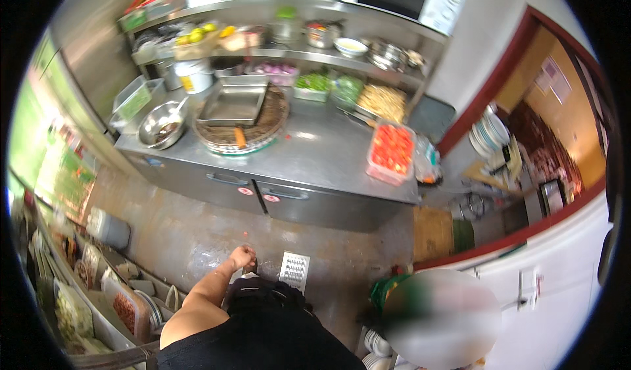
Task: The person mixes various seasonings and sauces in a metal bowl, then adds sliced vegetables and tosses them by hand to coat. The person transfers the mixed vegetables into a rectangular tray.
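My left hand (243, 256) is in front of my body with its fingers curled; whether it holds anything is unclear. My right hand is out of view. A flat white rectangular thing (295, 270) with rows of dark marks, possibly a grater, shows to the right of my left hand; what supports it is hidden. Ahead stands a steel counter (315, 158). On it a steel tray (235, 104) rests on a round wooden board (273, 118), near an orange-handled tool (240, 137). A plastic container (389, 175) of chopped red vegetable stands at the counter's right end.
A steel bowl (158, 126) stands on the counter's left part. Containers of greens (312, 86) and pale strips (382, 102) line its back, below a shelf (296, 55). Food containers (125, 308) are at lower left. A grey bin (109, 228) stands on the floor. At right is a red-framed doorway (503, 69).
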Demonstrator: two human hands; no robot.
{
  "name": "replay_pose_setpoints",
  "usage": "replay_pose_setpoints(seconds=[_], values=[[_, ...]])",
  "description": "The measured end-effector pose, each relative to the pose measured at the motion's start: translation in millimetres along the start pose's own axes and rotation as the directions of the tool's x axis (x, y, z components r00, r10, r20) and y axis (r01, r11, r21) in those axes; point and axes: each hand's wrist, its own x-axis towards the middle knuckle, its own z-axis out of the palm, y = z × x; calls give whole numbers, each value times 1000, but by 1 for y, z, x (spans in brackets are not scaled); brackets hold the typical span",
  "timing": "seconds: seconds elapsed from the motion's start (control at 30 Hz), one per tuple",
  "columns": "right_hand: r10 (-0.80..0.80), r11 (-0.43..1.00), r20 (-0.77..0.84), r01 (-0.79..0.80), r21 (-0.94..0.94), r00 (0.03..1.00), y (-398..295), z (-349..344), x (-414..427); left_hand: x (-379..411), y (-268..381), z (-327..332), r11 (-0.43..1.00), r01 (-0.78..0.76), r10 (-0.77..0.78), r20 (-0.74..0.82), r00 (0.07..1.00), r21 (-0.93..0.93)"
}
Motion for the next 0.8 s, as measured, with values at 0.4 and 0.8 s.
replay_pose_setpoints(seconds=[0.4,0.8], values=[[-131,987,644,159,15,754,3,285,-95,42,-150,-160,910,351,-395,-205,895,-221],[41,844,999,536,-24,-19,-57,527,-474,16,-90,-282,696,-135,-279,-440,854,-705]])
